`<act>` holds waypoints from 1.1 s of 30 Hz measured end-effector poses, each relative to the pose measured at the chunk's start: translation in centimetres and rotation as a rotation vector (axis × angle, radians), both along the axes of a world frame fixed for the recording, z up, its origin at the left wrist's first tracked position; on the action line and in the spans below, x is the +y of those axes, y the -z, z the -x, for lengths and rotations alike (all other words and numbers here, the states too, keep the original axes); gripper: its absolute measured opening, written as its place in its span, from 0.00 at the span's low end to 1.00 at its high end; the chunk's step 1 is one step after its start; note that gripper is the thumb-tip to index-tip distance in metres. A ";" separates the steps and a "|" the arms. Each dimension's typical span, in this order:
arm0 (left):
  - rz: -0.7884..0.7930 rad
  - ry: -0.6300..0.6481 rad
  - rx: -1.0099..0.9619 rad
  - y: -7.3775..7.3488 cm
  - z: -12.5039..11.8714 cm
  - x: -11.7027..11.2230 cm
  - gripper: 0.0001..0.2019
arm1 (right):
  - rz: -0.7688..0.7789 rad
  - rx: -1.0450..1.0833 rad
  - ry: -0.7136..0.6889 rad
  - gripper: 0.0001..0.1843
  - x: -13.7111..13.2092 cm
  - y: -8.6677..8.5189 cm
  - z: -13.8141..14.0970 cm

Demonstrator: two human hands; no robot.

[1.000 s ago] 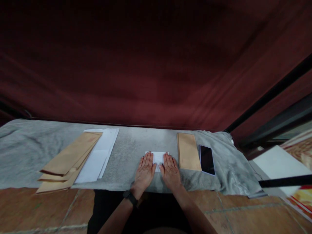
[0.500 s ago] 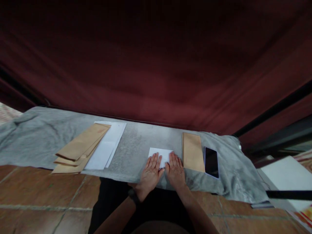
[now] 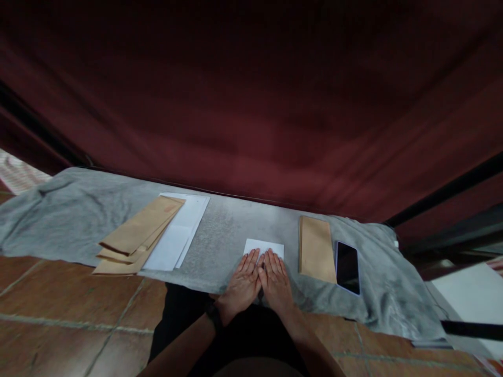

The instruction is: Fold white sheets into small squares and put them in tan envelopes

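Observation:
A small folded sheet of white paper (image 3: pixel 264 244) lies on the grey cloth near its front edge. My left hand (image 3: pixel 242 283) rests flat on the paper's lower left part, fingers stretched out and pointing away from me. Beside it, my right hand (image 3: pixel 275 283) presses flat on the lower right part. The two hands touch or nearly touch at the thumbs. Only the far strip of the paper shows; the rest is hidden under the fingers. A dark band (image 3: pixel 214 316) sits on my left wrist.
Several brown envelopes (image 3: pixel 137 228) overlap white sheets (image 3: pixel 188 220) on the left. A neat stack of brown envelopes (image 3: pixel 316 248) and a phone (image 3: pixel 348 268) lie on the right. Grey cloth (image 3: pixel 223 225) covers the narrow surface; a dark red curtain (image 3: pixel 251 131) hangs behind.
My hands have come closer together over the paper, the right one sliding inward and both slightly toward me. The whole view has shifted a little.

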State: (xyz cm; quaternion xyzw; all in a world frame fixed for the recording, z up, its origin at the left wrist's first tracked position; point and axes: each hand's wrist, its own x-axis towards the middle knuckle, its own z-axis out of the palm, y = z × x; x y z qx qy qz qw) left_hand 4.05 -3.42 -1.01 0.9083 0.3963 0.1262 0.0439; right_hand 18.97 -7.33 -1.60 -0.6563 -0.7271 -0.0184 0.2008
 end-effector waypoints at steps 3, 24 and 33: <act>0.037 -0.010 0.006 0.5 0.1 0.6 0.28 | -0.013 -0.020 0.010 0.28 -0.6 0.3 -0.8; 0.043 0.064 -0.029 -0.7 -2.7 4.9 0.24 | -0.034 -0.062 0.070 0.27 -3.8 -0.5 -2.7; 0.117 0.307 -0.013 -1.2 -4.0 6.1 0.26 | 0.028 -0.079 0.029 0.26 -5.2 -1.0 -3.2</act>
